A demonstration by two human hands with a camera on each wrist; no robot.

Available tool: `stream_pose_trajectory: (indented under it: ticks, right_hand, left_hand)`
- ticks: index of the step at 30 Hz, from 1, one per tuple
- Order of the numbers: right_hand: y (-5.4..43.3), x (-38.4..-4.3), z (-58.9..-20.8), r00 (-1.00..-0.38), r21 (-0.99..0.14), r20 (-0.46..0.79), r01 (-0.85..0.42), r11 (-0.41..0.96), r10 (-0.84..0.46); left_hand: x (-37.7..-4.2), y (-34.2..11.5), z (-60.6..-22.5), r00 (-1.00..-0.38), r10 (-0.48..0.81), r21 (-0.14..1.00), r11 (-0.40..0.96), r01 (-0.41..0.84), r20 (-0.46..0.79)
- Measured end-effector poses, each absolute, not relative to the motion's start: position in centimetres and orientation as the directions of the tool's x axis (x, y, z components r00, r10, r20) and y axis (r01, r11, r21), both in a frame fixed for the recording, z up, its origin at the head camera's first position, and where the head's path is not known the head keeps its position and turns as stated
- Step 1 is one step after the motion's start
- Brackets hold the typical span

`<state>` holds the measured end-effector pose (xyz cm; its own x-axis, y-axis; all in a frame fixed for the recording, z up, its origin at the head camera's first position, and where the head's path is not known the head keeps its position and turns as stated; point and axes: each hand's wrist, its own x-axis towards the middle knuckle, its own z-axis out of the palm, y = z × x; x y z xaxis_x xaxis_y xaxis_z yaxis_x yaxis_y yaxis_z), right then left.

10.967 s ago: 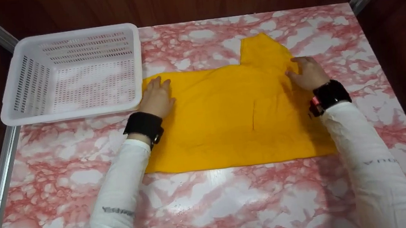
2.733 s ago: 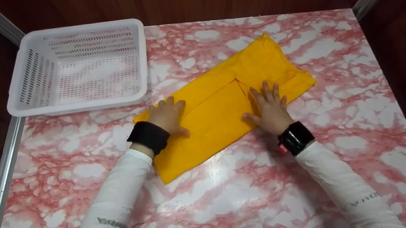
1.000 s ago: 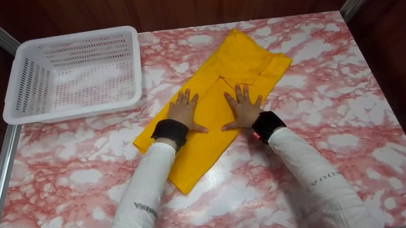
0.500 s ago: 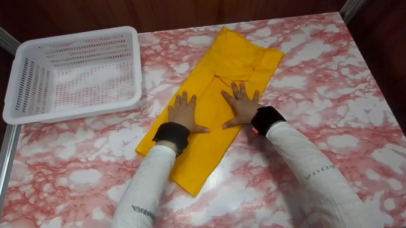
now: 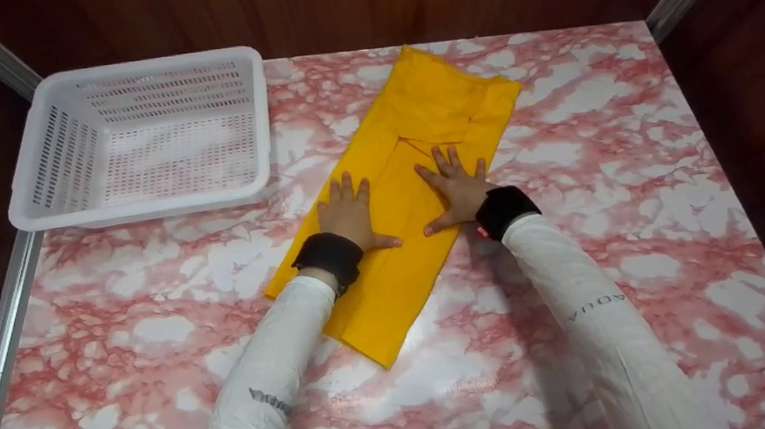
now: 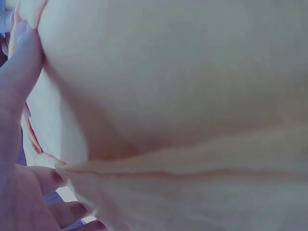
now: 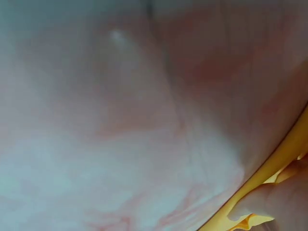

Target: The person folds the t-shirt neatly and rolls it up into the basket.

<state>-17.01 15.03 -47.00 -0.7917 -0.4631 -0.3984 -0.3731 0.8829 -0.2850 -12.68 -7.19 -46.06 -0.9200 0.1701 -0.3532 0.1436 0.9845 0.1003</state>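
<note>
A yellow shirt (image 5: 391, 299), folded into a long strip, lies slantwise on the table, its far end leaning to the right. In the head view my left hand (image 5: 349, 218) rests flat on its left half with fingers spread. Across from it, my right hand (image 5: 460, 192) lies on the right edge, fingers also spread and thumb pointing inward. The left wrist view shows pale, washed-out cloth beside my left hand (image 6: 19, 120). A yellow strip of shirt (image 7: 250, 187) and part of my right hand (image 7: 284, 197) appear at the lower right of the right wrist view.
A white slotted plastic basket (image 5: 141, 213) stands at the back left with nothing in it. The table (image 5: 154, 338) has a red and white marbled top. Dark wooden panels (image 5: 346, 5) border its back and sides.
The shirt, spread wider with one sleeve sticking out at first, is now a narrow strip. Lately both hands have turned it counterclockwise, its far end shifting left and its near end right.
</note>
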Motion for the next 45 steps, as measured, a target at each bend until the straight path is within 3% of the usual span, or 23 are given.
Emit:
stream_pose_trajectory:
  ticks: [22, 27, 32, 35, 38, 45]
  right_hand:
    - [15.8, -18.6, -45.9, -0.751, -0.261, -0.407, -0.449, 0.854, -0.520]
    - [16.0, -17.8, -46.0, -0.782, -0.298, -0.361, -0.419, 0.858, -0.508]
    - [15.8, -16.1, -45.9, -0.869, -0.420, -0.217, -0.328, 0.846, -0.444]
    - [15.1, -14.7, -45.8, -0.898, -0.472, -0.172, -0.285, 0.834, -0.404]
    - [13.9, -13.0, -45.7, -0.906, -0.462, -0.219, -0.230, 0.856, -0.362]
    - [11.1, -10.7, -46.9, -0.899, -0.299, -0.337, -0.180, 0.937, -0.281]
  left_hand:
    - [-12.3, -6.2, -46.8, -0.943, 0.145, 0.041, 0.989, 0.139, -0.299]
    - [-12.5, -8.6, -47.1, -0.925, 0.295, 0.198, 0.948, 0.250, -0.241]
    - [-11.6, -12.7, -46.7, -0.858, 0.485, 0.396, 0.831, 0.391, -0.171]
    - [-10.1, -14.7, -46.4, -0.816, 0.551, 0.427, 0.789, 0.441, -0.174]
    - [-8.5, -15.8, -46.5, -0.786, 0.590, 0.435, 0.765, 0.474, -0.181]
    - [-6.6, -15.9, -47.8, -0.765, 0.604, 0.413, 0.769, 0.488, -0.222]
